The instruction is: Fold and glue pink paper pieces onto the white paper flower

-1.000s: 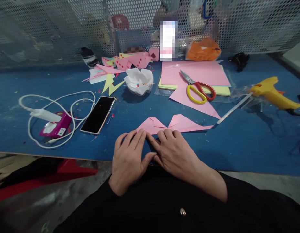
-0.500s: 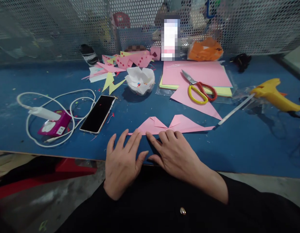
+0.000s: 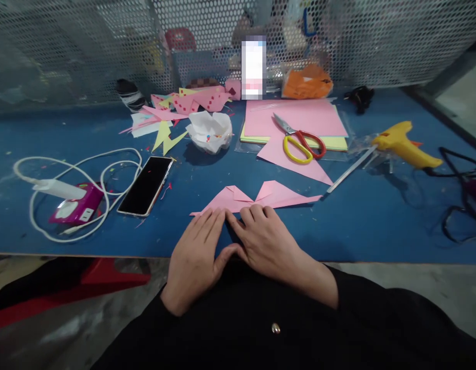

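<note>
Paper, pink and folded [image 3: 280, 195], lies at the centre of the frame, its two peaked flaps pointing toward the top and its long near edge running along the fingertips. Both hands are palm down on that edge: the left hand [image 3: 195, 252] is flat, its fingers stretched out side by side, and the right hand [image 3: 264, 236] has its index finger straight and the others bent. Neither is clenched around anything (whether a fold is pinched beneath the fingertips, I cannot tell), and the thumbs come together at lower centre.

On the blue surface [image 3: 361, 221], right of centre, scissors [image 3: 297, 134] with one red and one yellow handle rest across a stack of coloured sheets [image 3: 256, 118] and a loose pink piece [image 3: 274, 152]. A yellow glue gun [image 3: 401, 146] lies at right, a clear stick [image 3: 351, 170] slanting from it toward the folded paper. Above centre stands a white bowl [image 3: 207, 144] with small coloured bits inside. Left of centre lies a phone [image 3: 146, 186], beside a looped white cable [image 3: 30, 205] and a purple socket block [image 3: 94, 198].
</note>
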Motion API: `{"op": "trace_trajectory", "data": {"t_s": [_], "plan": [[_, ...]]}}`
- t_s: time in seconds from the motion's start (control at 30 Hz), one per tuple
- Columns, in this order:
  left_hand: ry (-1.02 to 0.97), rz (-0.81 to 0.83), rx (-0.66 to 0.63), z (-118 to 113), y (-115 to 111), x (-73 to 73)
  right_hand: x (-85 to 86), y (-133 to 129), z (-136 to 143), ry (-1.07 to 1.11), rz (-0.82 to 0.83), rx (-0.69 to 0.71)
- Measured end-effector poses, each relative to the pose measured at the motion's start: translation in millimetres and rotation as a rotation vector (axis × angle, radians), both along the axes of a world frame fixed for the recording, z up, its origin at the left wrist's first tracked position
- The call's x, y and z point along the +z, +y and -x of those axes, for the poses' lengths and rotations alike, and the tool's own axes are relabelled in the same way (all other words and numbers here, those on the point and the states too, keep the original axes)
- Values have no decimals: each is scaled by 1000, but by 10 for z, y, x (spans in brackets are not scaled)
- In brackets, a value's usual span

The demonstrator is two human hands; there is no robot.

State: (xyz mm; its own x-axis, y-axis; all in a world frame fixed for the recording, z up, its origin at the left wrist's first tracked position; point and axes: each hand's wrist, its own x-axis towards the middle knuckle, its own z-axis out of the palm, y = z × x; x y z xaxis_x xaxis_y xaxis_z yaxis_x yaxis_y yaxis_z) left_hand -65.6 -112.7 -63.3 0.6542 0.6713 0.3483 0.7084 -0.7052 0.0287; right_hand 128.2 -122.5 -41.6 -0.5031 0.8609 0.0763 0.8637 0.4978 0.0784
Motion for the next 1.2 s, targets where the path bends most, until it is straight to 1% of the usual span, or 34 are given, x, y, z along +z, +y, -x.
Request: {"op": "trace_trajectory", "data": {"t_s": [0.1, 0.2, 0.27, 0.33, 0.47, 0.6, 0.7, 0.9, 0.97, 1.13, 1.2], "plan": [[15, 5, -4, -30, 28, -50, -50, -56, -124, 51, -34, 9], [26, -17, -1, -37, 27, -40, -128, -139, -291, 138, -68, -5], [17, -29, -7, -81, 31, -22, -176, -188, -378, 184, -83, -23], [9, -17, -50, -165, 50, -13, -208, -219, -421, 208, -93, -30], [26, 48, -210, -356, 111, -40, -224, -237, -426, 237, -91, -28], [66, 39, -256, -418, 147, -66, -212, -247, -468, 253, -65, -32], [78, 24, -265, -404, 150, -67, -197, -272, -568, 258, -79, -88], [77, 41, -251, -418, 150, -34, -198, -366, -808, 193, -146, -256], [82, 23, -254, -442, 154, -8, -215, -393, -844, 167, -167, -285], [146, 19, -240, -507, 159, 46, -249, -421, -883, 118, -181, -298], [148, 25, -224, -518, 159, 54, -241, -431, -915, 112, -193, -340]]}}
